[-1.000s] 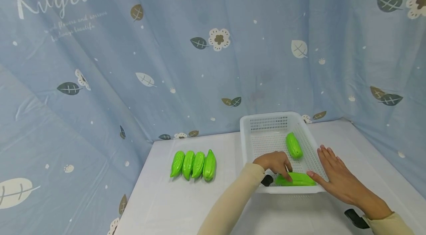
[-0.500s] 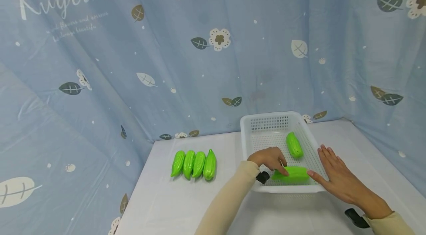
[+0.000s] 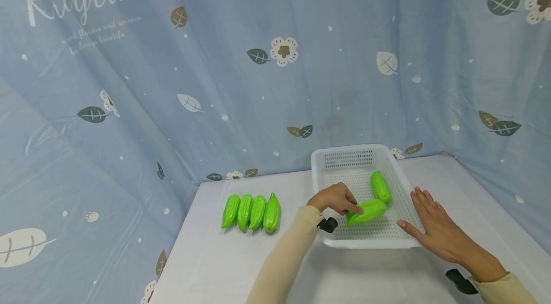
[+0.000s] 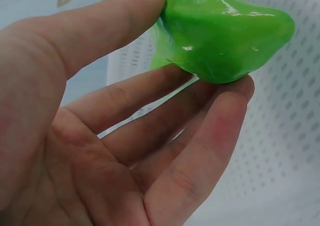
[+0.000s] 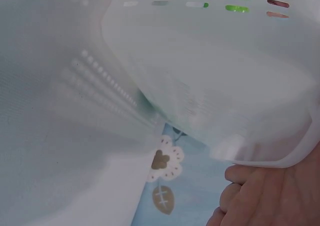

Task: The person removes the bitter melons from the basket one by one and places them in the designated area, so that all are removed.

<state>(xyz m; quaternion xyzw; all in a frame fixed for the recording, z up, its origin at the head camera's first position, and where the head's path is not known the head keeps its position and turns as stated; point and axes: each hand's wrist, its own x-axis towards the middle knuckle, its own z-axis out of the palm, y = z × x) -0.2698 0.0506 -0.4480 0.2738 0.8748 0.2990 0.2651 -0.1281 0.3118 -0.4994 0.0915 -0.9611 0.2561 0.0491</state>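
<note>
In the head view my left hand [image 3: 337, 199] is inside a white perforated plastic basket [image 3: 316, 163] and pinches a glossy green bitter melon [image 3: 368, 212]. The left wrist view shows thumb and fingertips on the sides of this melon [image 4: 225, 36], its tapered end pointing right. A second bitter melon [image 3: 380, 187] lies in the basket toward the right, its near end close to the held one. My right hand [image 3: 439, 230] lies with straight fingers along the basket's right rim; in the right wrist view its fingers [image 5: 270, 196] show against the rim.
Several more bitter melons [image 3: 250, 213] lie side by side in a row on the white table [image 3: 267, 266], left of the basket. A blue patterned curtain [image 3: 241, 93] hangs behind the table and along its sides.
My left hand has lifted the bitter melon from the basket's near side and shifted it left and away from me, turning it to a slant. The right hand stays at the rim.
</note>
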